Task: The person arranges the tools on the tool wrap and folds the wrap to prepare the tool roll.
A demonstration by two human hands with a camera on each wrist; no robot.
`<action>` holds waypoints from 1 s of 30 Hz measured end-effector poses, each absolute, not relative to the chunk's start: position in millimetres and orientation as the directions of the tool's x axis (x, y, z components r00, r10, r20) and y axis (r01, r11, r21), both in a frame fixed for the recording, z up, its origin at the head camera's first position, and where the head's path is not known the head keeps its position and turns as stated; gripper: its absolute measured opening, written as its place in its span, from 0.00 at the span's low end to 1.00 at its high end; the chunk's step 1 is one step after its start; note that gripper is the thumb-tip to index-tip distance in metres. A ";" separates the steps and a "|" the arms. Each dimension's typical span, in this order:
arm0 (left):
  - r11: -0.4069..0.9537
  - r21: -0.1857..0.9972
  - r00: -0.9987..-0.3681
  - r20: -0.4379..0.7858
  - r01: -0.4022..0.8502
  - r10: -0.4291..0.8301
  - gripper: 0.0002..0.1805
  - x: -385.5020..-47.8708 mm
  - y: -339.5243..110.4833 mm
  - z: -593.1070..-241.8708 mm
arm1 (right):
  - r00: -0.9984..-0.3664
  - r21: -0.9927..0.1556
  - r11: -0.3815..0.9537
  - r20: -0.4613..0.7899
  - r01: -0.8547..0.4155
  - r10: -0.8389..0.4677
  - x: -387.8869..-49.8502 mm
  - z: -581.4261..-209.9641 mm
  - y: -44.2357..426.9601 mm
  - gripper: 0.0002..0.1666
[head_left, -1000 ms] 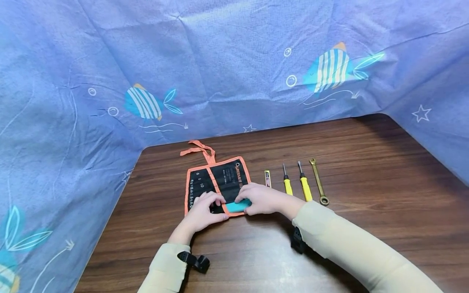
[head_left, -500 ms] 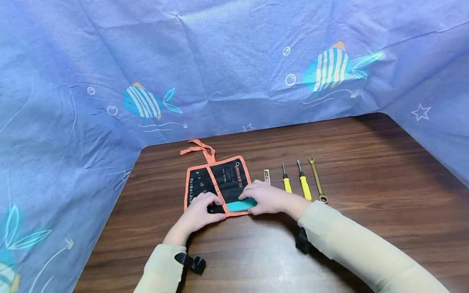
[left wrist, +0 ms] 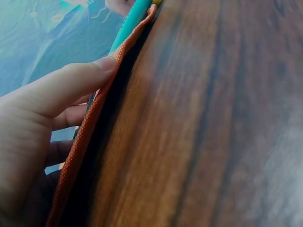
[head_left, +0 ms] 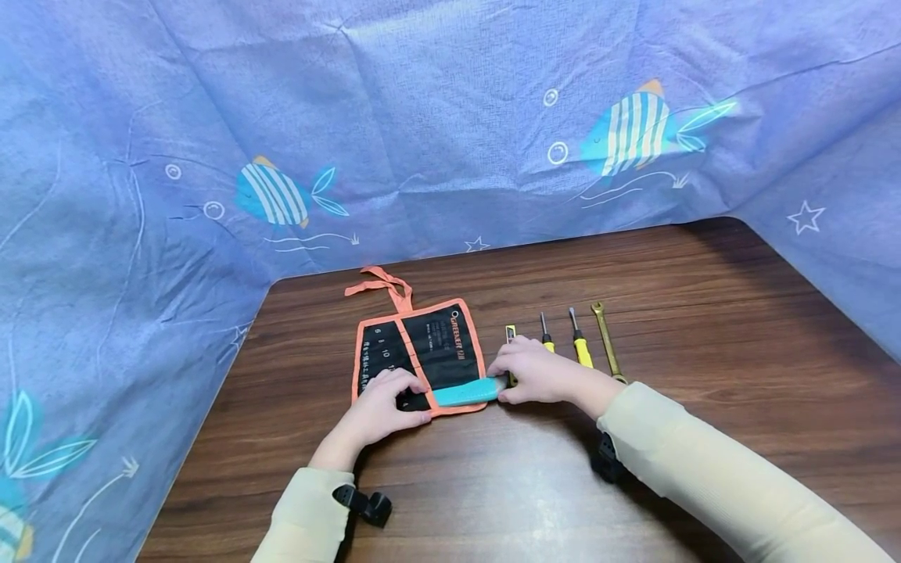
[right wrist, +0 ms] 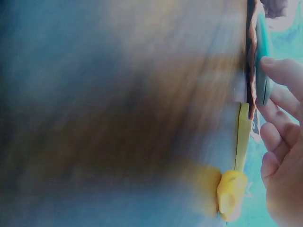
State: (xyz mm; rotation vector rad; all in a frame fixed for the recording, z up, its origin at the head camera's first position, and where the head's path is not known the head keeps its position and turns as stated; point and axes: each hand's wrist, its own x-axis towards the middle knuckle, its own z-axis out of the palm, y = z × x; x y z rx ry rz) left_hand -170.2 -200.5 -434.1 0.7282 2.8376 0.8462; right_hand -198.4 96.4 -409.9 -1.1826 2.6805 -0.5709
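Note:
A black tool pouch [head_left: 443, 352] with orange edging lies spread flat on the table. My left hand [head_left: 383, 403] pinches its near edge beside the middle orange strip; in the left wrist view the thumb [left wrist: 102, 66] presses on the orange binding [left wrist: 90, 120]. A long teal tool handle [head_left: 464, 392] lies along the pouch's near edge. Its left end disappears at the orange strip, and its grey right end pokes past the pouch's side. That grey end is pinched by my right hand [head_left: 538, 371], between thumb [right wrist: 279, 71] and fingers. The handle's exact kind cannot be told.
Right of the pouch lie a narrow yellow-and-black labelled strip [head_left: 510, 335], two yellow-handled screwdrivers [head_left: 583, 353] and a brass-coloured combination wrench [head_left: 608, 340]. Orange ties [head_left: 390, 283] trail from the pouch's far edge. A blue fish-print cloth [head_left: 436, 133] hangs behind the table.
My right hand has moved rightward along the pouch's near edge, and more of the teal handle shows, now reaching beyond the pouch's right side. My left hand keeps its hold with hardly any shift.

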 end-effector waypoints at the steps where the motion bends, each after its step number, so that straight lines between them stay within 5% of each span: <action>1: 0.732 0.536 -0.881 0.048 0.420 0.470 0.17 -170.3 -200.5 -433.9 | -0.673 -0.404 0.612 0.012 -0.680 -0.740 -198.8 -410.0 96.3 0.17; 12: 0.710 0.560 -0.875 0.058 0.427 0.480 0.15 -173.5 -194.0 -437.2 | -0.626 -0.363 0.564 0.072 -0.742 -0.777 -201.9 -411.2 79.8 0.16; 23: 0.705 0.569 -0.878 0.068 0.424 0.473 0.14 -173.2 -194.7 -437.9 | -0.686 -0.428 0.628 -0.026 -0.650 -0.727 -204.1 -410.4 58.1 0.17; 30: 0.696 0.566 -0.873 0.092 0.441 0.479 0.15 -171.2 -190.6 -436.9 | -0.647 -0.425 0.581 0.017 -0.695 -0.762 -201.2 -409.9 46.4 0.15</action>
